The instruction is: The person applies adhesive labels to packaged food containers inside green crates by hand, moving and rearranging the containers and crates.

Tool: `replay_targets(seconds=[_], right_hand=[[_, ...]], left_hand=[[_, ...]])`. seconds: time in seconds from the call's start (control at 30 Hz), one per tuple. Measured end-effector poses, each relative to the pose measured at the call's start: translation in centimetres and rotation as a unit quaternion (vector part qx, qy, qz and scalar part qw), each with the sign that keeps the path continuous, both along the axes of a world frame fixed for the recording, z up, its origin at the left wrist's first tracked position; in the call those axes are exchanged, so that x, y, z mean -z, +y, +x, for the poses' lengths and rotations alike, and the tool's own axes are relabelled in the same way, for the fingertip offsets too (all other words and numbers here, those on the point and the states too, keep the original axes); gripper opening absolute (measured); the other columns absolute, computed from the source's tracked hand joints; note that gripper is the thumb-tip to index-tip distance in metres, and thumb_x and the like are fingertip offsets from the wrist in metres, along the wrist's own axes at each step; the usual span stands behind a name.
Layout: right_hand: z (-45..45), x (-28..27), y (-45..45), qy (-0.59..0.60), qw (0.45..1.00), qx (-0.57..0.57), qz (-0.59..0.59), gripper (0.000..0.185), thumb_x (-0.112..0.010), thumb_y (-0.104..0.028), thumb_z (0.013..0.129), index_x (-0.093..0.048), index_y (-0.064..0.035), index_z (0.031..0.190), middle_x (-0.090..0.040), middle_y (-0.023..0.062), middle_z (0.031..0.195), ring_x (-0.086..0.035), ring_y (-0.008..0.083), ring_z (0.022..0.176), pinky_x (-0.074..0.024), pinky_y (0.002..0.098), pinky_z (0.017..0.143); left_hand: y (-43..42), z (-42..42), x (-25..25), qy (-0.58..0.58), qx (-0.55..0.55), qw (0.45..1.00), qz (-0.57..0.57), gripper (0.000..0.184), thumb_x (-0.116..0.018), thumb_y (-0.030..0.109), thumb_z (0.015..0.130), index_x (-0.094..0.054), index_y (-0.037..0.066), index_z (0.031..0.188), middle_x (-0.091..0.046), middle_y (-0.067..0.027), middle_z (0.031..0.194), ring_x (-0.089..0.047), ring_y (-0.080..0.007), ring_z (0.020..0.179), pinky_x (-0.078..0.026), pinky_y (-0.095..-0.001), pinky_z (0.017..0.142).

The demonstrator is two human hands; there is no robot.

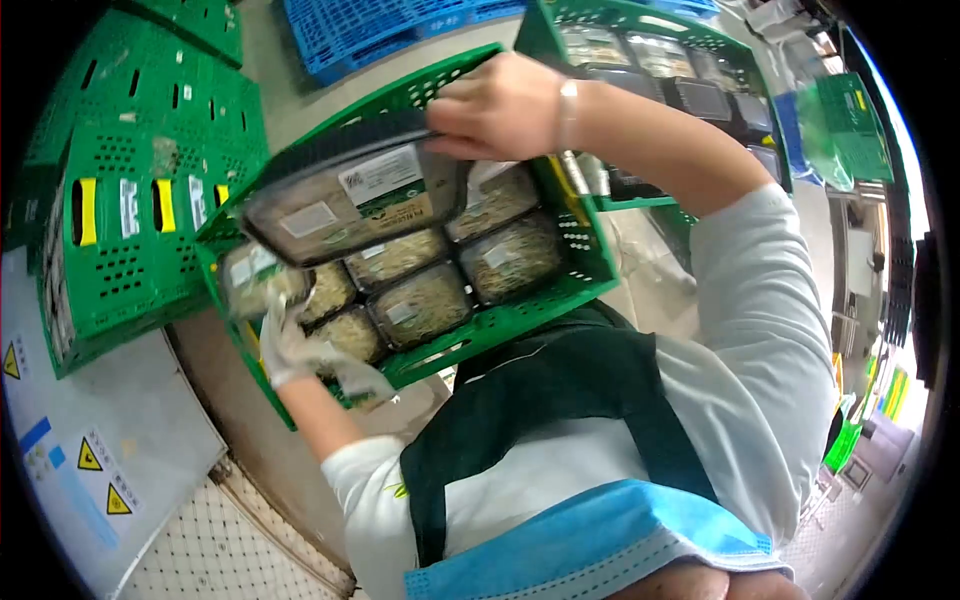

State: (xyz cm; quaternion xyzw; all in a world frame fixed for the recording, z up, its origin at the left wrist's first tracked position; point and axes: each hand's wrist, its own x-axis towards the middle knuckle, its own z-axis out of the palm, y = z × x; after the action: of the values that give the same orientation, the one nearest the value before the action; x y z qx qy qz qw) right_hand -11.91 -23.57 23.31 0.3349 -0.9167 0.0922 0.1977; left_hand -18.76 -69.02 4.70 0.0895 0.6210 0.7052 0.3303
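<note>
My right hand [480, 105] has its fingers wrapped round the edge of a large black-rimmed tray [385, 200], which is tilted over the green crate [500, 330] and shows labels on its face. My left hand [310, 350], in a pale glove and blurred, grips the near edge of a small clear pack [255, 275] at the crate's left end. Inside the crate lie several small packs of pale, shredded-looking food, among them a labelled pack [420, 308] near the front wall. The large tray hides part of the crate's far side.
Stacked green crates [140, 265] stand at the left. A second crate [665, 200] with several packed containers is at the upper right. Blue pallets [385, 35] lie beyond. A grey panel with yellow warning signs [90, 453] is at the lower left.
</note>
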Motion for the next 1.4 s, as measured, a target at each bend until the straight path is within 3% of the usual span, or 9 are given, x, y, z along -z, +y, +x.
replay_targets(seconds=[0.13, 0.2, 0.6, 0.83, 0.97, 1.17, 1.23, 1.3, 1.4], right_hand=[[8.1, -4.8, 10.4, -0.014, 0.996, 0.082, -0.035, 0.026, -0.058, -0.026, 0.075, -0.044, -0.0064, 0.065, -0.047, 0.0073, 0.057, -0.051, 0.0253, 0.050, -0.0417, 0.0328, 0.045], [11.5, -5.9, 16.6, -0.026, 0.993, 0.111, 0.019, 0.026, -0.059, -0.024, 0.075, -0.045, -0.0062, 0.065, -0.045, 0.0082, 0.057, -0.049, 0.0265, 0.049, -0.0398, 0.0336, 0.044], [15.4, 8.4, 47.5, 0.032, 0.919, 0.207, 0.335, 0.013, -0.049, -0.021, 0.075, -0.050, -0.0107, 0.084, -0.048, 0.0023, 0.071, -0.055, 0.0168, 0.058, -0.0441, 0.0290, 0.049], [17.7, 14.7, 47.6, -0.256, 0.807, 0.532, -0.013, 0.026, -0.045, -0.030, 0.083, -0.054, -0.0060, 0.081, -0.060, 0.0131, 0.070, -0.058, 0.0307, 0.071, -0.0463, 0.0379, 0.060], [17.7, 14.9, 44.0, -0.196, 0.827, 0.438, -0.293, 0.026, -0.056, -0.029, 0.076, -0.057, -0.0062, 0.088, -0.059, 0.0115, 0.070, -0.058, 0.0290, 0.069, -0.0457, 0.0348, 0.064], [17.9, 15.3, 51.3, -0.067, 0.793, 0.600, 0.083, 0.038, -0.054, -0.017, 0.068, -0.049, -0.0186, 0.106, -0.049, 0.0046, 0.109, -0.048, 0.0283, 0.098, -0.0421, 0.0401, 0.077], [19.7, 13.8, 54.0, -0.198, 0.759, 0.617, 0.070, 0.046, -0.056, -0.017, 0.067, -0.045, -0.0196, 0.112, -0.047, 0.0059, 0.114, -0.045, 0.0293, 0.103, -0.0407, 0.0386, 0.083], [20.5, 14.2, 54.9, -0.186, 0.783, 0.588, 0.081, 0.049, -0.056, -0.016, 0.068, -0.043, -0.0188, 0.115, -0.047, 0.0077, 0.115, -0.044, 0.0297, 0.105, -0.0409, 0.0383, 0.083], [15.6, 15.0, 54.0, -0.108, 0.869, 0.482, -0.021, 0.044, -0.057, -0.017, 0.069, -0.046, -0.0152, 0.112, -0.050, 0.0082, 0.112, -0.047, 0.0296, 0.103, -0.0409, 0.0379, 0.083]], left_hand=[[6.1, 8.4, -8.6, -0.102, -0.342, 0.911, -0.208, 0.037, -0.043, 0.034, 0.087, -0.044, 0.007, 0.112, -0.053, -0.0006, 0.072, -0.049, -0.0075, 0.059, -0.039, -0.0226, 0.053], [11.0, 12.6, -12.1, -0.126, -0.324, 0.933, -0.095, 0.028, -0.041, 0.029, 0.088, -0.052, 0.005, 0.095, -0.030, 0.0060, 0.043, -0.030, -0.0039, 0.037, -0.022, -0.0167, 0.035], [51.5, 14.4, -12.8, -0.182, -0.091, 0.978, 0.038, 0.017, -0.049, 0.018, 0.081, -0.057, 0.005, 0.086, -0.058, -0.0062, 0.079, -0.056, -0.0120, 0.061, -0.044, -0.0233, 0.049], [70.2, 7.0, 0.3, -0.211, -0.167, 0.959, -0.091, 0.019, -0.053, 0.023, 0.073, -0.057, 0.004, 0.071, -0.053, -0.0063, 0.059, -0.047, -0.0140, 0.046, -0.031, -0.0286, 0.040], [69.7, 8.5, -3.1, -0.208, -0.163, 0.960, -0.097, 0.019, -0.053, 0.023, 0.074, -0.057, 0.005, 0.070, -0.053, -0.0061, 0.061, -0.048, -0.0141, 0.048, -0.034, -0.0281, 0.044], [56.4, 15.3, -13.6, -0.165, 0.089, 0.978, 0.093, 0.027, -0.046, 0.021, 0.082, -0.052, -0.001, 0.099, -0.060, -0.0131, 0.083, -0.056, -0.0155, 0.064, -0.045, -0.0249, 0.054], [50.2, 18.3, -16.7, -0.156, 0.052, 0.986, -0.025, 0.032, -0.046, 0.022, 0.081, -0.051, -0.007, 0.093, -0.058, -0.0166, 0.083, -0.058, -0.0213, 0.067, -0.046, -0.0303, 0.070], [44.3, 21.8, -17.5, 0.045, 0.016, 0.995, -0.083, 0.031, -0.046, 0.022, 0.081, -0.051, -0.007, 0.091, -0.057, -0.0144, 0.060, -0.055, -0.0194, 0.052, -0.046, -0.0275, 0.053], [38.2, 25.4, -19.3, -0.133, -0.153, 0.966, -0.163, 0.031, -0.050, 0.023, 0.081, -0.052, -0.007, 0.087, -0.056, -0.0117, 0.055, -0.055, -0.0169, 0.052, -0.045, -0.0235, 0.054]])
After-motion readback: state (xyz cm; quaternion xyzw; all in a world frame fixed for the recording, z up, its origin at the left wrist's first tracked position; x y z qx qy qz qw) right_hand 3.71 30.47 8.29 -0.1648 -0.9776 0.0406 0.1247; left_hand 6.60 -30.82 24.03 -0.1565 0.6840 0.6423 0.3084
